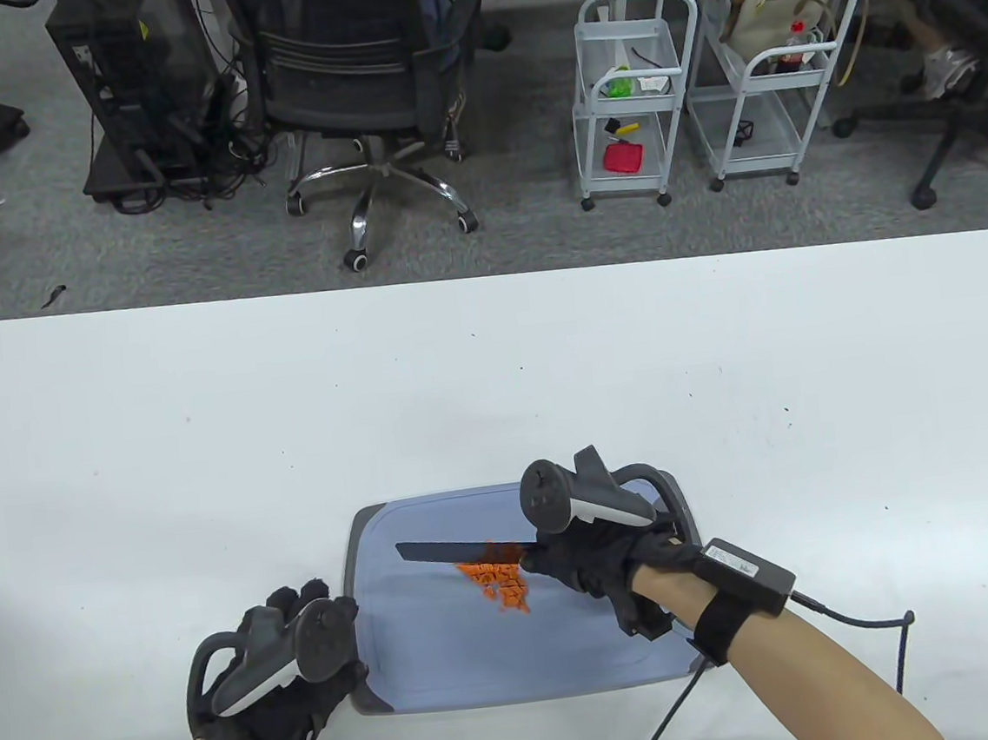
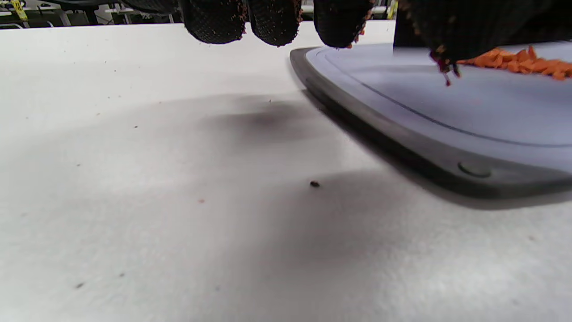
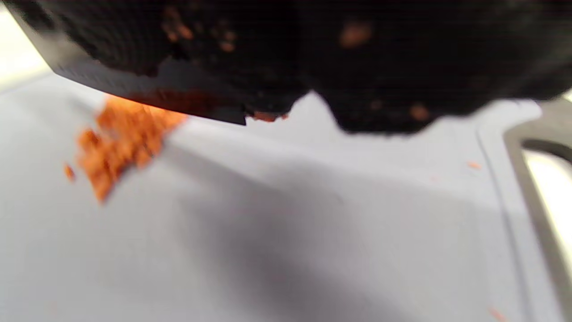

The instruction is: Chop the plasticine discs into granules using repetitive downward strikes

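Observation:
A pile of orange plasticine granules [image 1: 499, 585] lies in the middle of a blue-grey cutting board [image 1: 451, 653]. My right hand [image 1: 595, 561] grips the handle of a black knife [image 1: 442, 551]; the blade points left and crosses the far edge of the pile. In the right wrist view the blade [image 3: 147, 91] sits just over the granules [image 3: 118, 143]. My left hand [image 1: 300, 668] rests at the board's left near corner, holding nothing. In the left wrist view its fingertips [image 2: 275, 22] hang above the white table beside the board's rim [image 2: 402, 143], with granules [image 2: 523, 62] behind.
The board lies near the front of a wide white table [image 1: 203, 433]. A cable [image 1: 867, 622] trails from my right wrist over the table. Small crumbs dot the table [image 2: 315, 183]. An office chair [image 1: 361, 77] and two white carts [image 1: 629, 95] stand beyond the far edge.

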{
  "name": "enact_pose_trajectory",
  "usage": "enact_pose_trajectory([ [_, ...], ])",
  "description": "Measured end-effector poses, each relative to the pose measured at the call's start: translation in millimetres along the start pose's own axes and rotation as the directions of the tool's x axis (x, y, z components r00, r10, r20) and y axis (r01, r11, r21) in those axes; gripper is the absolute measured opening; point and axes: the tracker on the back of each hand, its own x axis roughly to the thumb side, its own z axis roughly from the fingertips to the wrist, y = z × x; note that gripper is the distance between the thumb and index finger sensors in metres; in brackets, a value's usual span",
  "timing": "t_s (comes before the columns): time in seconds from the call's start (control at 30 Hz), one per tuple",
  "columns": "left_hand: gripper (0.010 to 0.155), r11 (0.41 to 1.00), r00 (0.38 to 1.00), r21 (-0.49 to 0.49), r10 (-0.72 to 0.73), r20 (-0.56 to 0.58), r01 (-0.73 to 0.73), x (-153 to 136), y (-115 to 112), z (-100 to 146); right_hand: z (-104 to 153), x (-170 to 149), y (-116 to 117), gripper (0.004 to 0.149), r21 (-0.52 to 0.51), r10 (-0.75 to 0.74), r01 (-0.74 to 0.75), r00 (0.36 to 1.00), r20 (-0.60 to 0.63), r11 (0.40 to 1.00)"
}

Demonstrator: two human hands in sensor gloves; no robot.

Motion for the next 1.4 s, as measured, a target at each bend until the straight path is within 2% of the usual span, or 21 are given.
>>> enact_pose_trajectory([
  [0.13,0.08,0.996,0.999,0.073,0.05,0.015,-0.051,0,5,2,-8,-1,18,0.059,-0.06,-0.155,0.159,0.985,0.074,0.985],
  [0.23,0.08,0.993,0.999,0.111,0.046,0.018,-0.048,0,7,1,-6,9,16,0.059,-0.111,-0.096,0.104,0.993,0.074,0.988],
  [0.33,0.08,0.993,0.999,0.114,0.036,0.019,-0.038,0,7,2,-10,1,13,0.058,-0.05,-0.181,0.186,0.98,0.086,0.981],
  [0.37,0.08,0.992,0.999,0.119,0.031,0.018,-0.033,0,7,3,-9,-1,12,0.058,-0.052,-0.192,0.198,0.977,0.092,0.979],
  [0.43,0.08,0.992,0.999,0.123,0.029,0.014,-0.03,0,8,5,1,-6,9,0.058,-0.123,-0.239,0.25,0.966,0.096,0.96],
  [0.57,0.08,0.991,0.999,0.128,0.045,0.005,-0.045,-4,10,4,22,-16,1,0.057,-0.134,-0.345,0.348,0.938,0.042,0.928],
  [0.7,0.08,0.995,1.0,0.093,0.023,-0.002,-0.023,-4,6,3,32,-25,-2,0.056,-0.159,-0.277,0.27,0.961,-0.024,0.95],
  [0.93,0.08,0.997,1.0,0.077,0.011,0.017,-0.012,2,3,3,12,-6,10,0.057,-0.064,-0.067,0.064,0.997,-0.048,0.996],
  [1.0,0.08,0.998,1.0,0.069,0.012,0.013,-0.013,3,3,2,6,-4,17,0.058,-0.074,-0.089,0.087,0.996,-0.024,0.993],
  [1.03,0.08,0.998,1.0,0.062,0.015,0.015,-0.016,4,3,1,5,0,18,0.059,-0.089,-0.153,0.151,0.988,-0.014,0.984],
  [1.13,0.08,0.999,1.0,0.053,0.003,0.021,-0.004,6,1,0,3,13,15,0.058,-0.158,-0.068,0.066,0.998,-0.008,0.985],
  [1.27,0.08,0.998,1.0,0.056,-0.004,0.022,0.003,6,2,3,2,5,14,0.057,-0.134,-0.154,0.154,0.988,0.014,0.979],
  [1.33,0.08,0.998,1.0,0.068,0.007,0.028,-0.009,6,4,5,13,-2,15,0.057,-0.183,-0.191,0.188,0.982,0.003,0.965],
  [1.4,0.08,0.998,0.999,0.066,0.009,0.033,-0.011,5,4,5,23,-8,13,0.057,-0.17,-0.243,0.235,0.97,-0.024,0.957],
])
